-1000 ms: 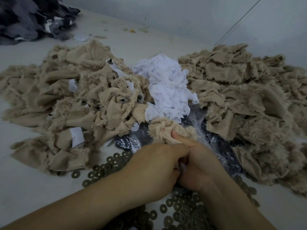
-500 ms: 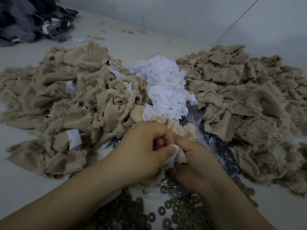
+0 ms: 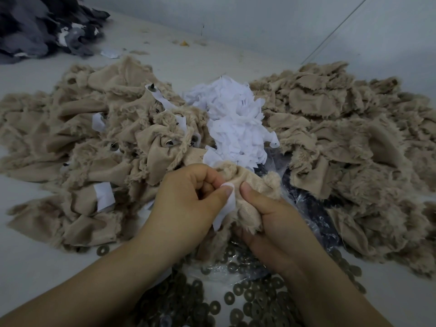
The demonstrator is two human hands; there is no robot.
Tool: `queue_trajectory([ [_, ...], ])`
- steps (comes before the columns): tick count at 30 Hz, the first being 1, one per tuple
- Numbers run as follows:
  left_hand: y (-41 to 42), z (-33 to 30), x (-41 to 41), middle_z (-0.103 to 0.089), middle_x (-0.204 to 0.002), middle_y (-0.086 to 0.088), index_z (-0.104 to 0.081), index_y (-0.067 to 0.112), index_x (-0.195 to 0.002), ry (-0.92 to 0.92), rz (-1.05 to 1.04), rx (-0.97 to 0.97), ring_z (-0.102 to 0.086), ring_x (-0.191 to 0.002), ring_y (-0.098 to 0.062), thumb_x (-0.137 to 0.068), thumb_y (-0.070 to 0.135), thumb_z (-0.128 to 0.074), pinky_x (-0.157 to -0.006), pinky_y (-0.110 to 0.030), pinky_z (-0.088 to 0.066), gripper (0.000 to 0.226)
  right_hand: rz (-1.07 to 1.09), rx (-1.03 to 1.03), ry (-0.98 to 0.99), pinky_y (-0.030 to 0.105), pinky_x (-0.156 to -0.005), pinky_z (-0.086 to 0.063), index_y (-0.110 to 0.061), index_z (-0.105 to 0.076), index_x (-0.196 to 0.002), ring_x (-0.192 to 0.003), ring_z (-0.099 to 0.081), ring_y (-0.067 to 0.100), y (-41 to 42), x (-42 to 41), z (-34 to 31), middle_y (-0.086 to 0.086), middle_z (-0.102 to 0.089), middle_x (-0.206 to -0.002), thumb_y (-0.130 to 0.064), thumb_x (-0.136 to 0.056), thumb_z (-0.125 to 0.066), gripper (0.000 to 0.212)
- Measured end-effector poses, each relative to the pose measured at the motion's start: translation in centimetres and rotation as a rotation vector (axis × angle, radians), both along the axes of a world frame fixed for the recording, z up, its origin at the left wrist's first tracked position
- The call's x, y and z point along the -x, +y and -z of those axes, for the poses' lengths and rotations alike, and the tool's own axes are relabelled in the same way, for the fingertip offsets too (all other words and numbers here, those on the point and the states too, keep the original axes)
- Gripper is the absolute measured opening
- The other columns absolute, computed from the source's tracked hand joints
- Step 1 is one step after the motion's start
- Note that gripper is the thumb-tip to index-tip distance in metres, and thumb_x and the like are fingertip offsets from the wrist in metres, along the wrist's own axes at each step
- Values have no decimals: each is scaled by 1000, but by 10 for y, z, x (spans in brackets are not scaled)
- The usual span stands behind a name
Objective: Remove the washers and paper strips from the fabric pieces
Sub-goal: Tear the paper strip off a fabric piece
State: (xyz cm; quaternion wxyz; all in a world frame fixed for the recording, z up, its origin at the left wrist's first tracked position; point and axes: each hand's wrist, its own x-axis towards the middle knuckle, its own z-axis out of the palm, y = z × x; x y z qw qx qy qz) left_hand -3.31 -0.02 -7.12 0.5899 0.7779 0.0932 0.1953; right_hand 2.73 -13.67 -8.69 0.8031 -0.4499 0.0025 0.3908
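Observation:
A beige furry fabric piece (image 3: 253, 185) is gripped by my right hand (image 3: 271, 215), thumb pressed on its smooth back. My left hand (image 3: 188, 201) pinches a white paper strip (image 3: 226, 206) that hangs from this piece, between thumb and curled fingers. No washer shows on the held piece. To the left lies a pile of beige fabric pieces (image 3: 106, 149) with paper strips and pins still on them. A heap of loose white paper strips (image 3: 236, 123) sits in the middle. Several dark washers (image 3: 254, 300) are scattered below my hands.
A second pile of beige fabric pieces (image 3: 349, 138) spreads on the right. Clear plastic bags (image 3: 306, 204) holding dark parts lie under my hands. Dark grey fabric (image 3: 42, 24) is heaped at the far left corner. A pale wall (image 3: 283, 24) bounds the table behind.
My hands have lifted the fabric piece up from the table. My left thumb and fingers have taken hold of the white paper strip, which now hangs out from the fabric.

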Motion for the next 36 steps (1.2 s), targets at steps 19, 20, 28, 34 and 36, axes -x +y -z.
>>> queue_trajectory([
  [19, 3, 4, -6, -59, -59, 6, -63, 19, -73, 55, -34, -175, -50, -49, -1, -87, 19, -69, -48, -12, -39, 16, 42, -49, -7, 38, -85, -60, 3, -64, -125, -112, -69, 36, 2, 4, 0, 25, -69, -120, -20, -96, -56, 38],
  [20, 3, 5, -6, -57, -55, 9, -62, 18, -71, 64, -35, -127, -48, -47, 1, -86, 19, -70, -47, -11, -38, 17, 43, -45, -4, 38, -86, -60, 3, -64, -125, -112, -68, 36, 2, 3, 0, 25, -69, -121, -20, -95, -56, 39],
  [28, 7, 10, -7, -69, -64, -4, -72, 12, -69, 117, 20, 236, -62, -59, -7, -82, 16, -74, -56, -17, -48, 14, 21, -36, -10, 40, -93, -58, 3, -65, -125, -112, -68, 34, 2, 5, -4, 23, -69, -121, -21, -92, -56, 42],
  [34, 12, 5, -2, -72, -71, -12, -74, 10, -68, 62, 29, 318, -66, -65, -19, -64, 33, -73, -64, -29, -56, 23, -32, -57, -34, 40, -95, -57, -1, -63, -128, -116, -67, 32, 1, 6, -5, 21, -69, -124, -24, -92, -57, 43],
  [36, 17, 0, 0, -72, -72, -12, -74, 11, -71, 37, 14, 232, -65, -66, -22, -65, 37, -71, -66, -34, -57, 27, -58, -56, -72, 43, -100, -54, -4, -62, -130, -120, -65, 31, -1, 3, -4, 19, -67, -128, -30, -94, -57, 45],
])
